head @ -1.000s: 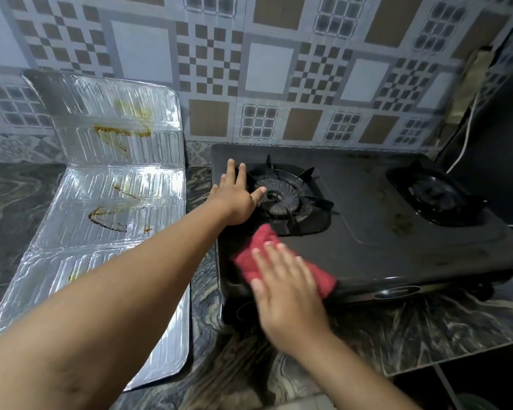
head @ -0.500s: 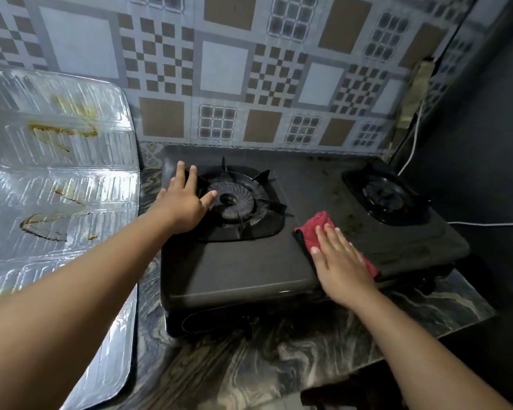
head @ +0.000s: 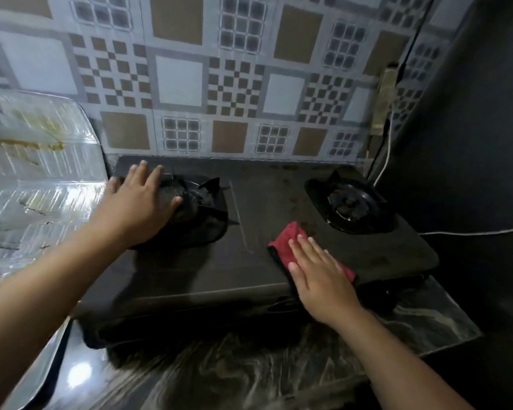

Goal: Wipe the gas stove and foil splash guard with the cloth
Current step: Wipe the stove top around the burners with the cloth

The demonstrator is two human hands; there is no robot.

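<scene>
Marbled dark stone forms the counter (head: 249, 371) nearest the camera, its swirled surface running under both forearms. On it sits the black gas stove (head: 190, 276), a flat two-burner unit whose front edge lies just beyond the wrists.

At the stove's front right, the right hand (head: 320, 279) lies flat with straight, spread fingers, palm down on the red cloth (head: 288, 241). It presses the cloth against the stove top and does not curl round it. The cloth sits between the two burners, nearer the front, with its far corner showing past the fingertips and another edge poking out by the wrist side.

Farther back on the left, the left hand (head: 139, 205) is also open, fingers extended and splayed, resting on the left burner (head: 202, 211) and its pan support, thumb pointing toward the centre of the burner. The right burner (head: 350, 205) sits uncovered near the stove's back right corner, with brownish spots on the top between the burners.

Left of the stove stands the foil splash guard (head: 42, 161), just beside the stove's left edge, folded in panels and marked with yellow-brown streaks. Its lower panel runs down along the counter toward the camera.

Behind everything rises the patterned tiled wall (head: 234, 84), and a white cable (head: 388, 155) hangs at the right by a dark surface.
</scene>
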